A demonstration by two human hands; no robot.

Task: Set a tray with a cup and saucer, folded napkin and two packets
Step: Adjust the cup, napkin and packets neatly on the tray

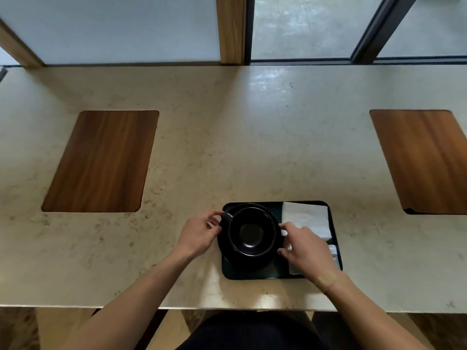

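Head view, looking down on a pale stone counter point(227, 147) with one dark tray point(252, 274) at its near edge, at about 6 o'clock in the frame. On the tray's left half sits one black saucer point(225, 251) with one black cup point(252, 232) standing upright on it, the cup's handle point(227, 216) pointing to about 10 o'clock. At about 2 o'clock from the cup lies one white folded napkin point(305, 219), flat in the tray's far right corner. At about 4 o'clock from the cup, pale packets point(334, 252) lie flat along the tray's right rim; the right hand covers most of them, so their count cannot be told.

Two bare hands are at the cup. The left hand point(199, 234) comes in from 9 o'clock, its thumb and fingertips curled and pinching the handle. The right hand point(307, 248) comes in from 3 o'clock, fingers curved and slightly spread, with fingertips touching the cup's right wall. One adhesive plaster point(326, 280) sits on the right wrist.

Two wooden inlays are set in the counter: one point(101, 160) at 10 o'clock from the tray, one point(424, 160) at 2 o'clock, both well apart from it. Windows run along the far edge at 12 o'clock.
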